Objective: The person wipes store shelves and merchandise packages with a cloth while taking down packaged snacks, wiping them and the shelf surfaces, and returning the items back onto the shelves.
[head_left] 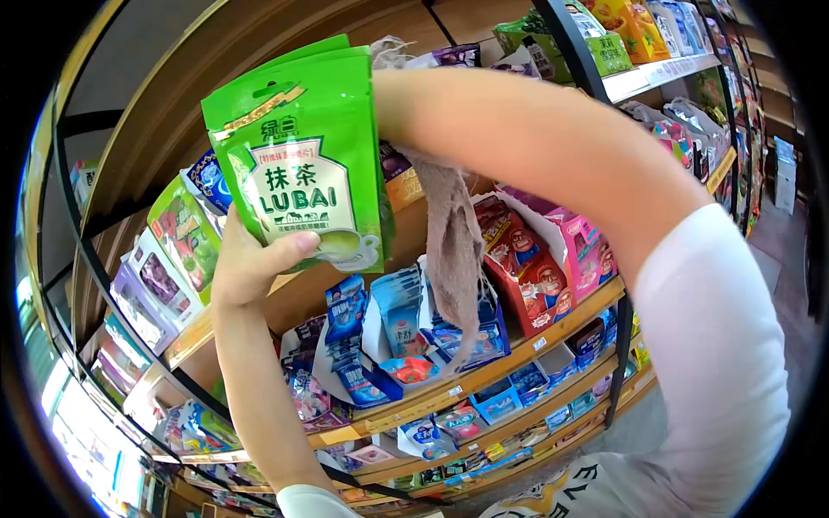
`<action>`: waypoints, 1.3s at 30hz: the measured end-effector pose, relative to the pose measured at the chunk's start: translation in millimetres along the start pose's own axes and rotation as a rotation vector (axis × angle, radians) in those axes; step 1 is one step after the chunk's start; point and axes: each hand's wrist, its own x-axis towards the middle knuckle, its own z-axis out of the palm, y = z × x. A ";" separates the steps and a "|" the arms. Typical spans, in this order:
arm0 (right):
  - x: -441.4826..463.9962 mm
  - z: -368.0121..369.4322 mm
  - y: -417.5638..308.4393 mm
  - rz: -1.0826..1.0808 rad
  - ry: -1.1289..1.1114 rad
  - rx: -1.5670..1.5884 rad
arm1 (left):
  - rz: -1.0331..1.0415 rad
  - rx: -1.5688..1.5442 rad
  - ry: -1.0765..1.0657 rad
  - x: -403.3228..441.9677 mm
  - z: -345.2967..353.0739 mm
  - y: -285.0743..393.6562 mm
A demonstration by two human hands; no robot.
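Green pouches (298, 164) marked LUBAI, at least two of them stacked, are held up at the upper left by my left hand (255, 259), its thumb pressed across the lower front. My right arm reaches across the top of the view, and my right hand is hidden behind the pouches. A greyish-brown cloth (453, 246) hangs down beneath my right forearm, in front of the shelf; what holds its upper end cannot be made out.
Below the pouches, a wooden shelf (406, 414) carries boxes of blue packets (350, 345) and a red box (531, 276). Purple and green packs (177, 250) stand at the left. Black metal uprights (574, 52) frame the shelving. More stocked shelves are at the upper right.
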 end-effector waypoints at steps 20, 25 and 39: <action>-9.6 0.0 -13.1 0.259 -0.170 0.000 | -0.392 -0.342 0.259 128.7 -36.6 -18.3; -20.0 -23.6 16.6 -0.139 -0.245 -0.113 | -0.533 -0.251 0.218 118.5 -33.3 -0.7; -107.3 24.9 35.2 -0.279 0.290 0.568 | -0.777 0.471 -0.008 122.7 7.3 0.4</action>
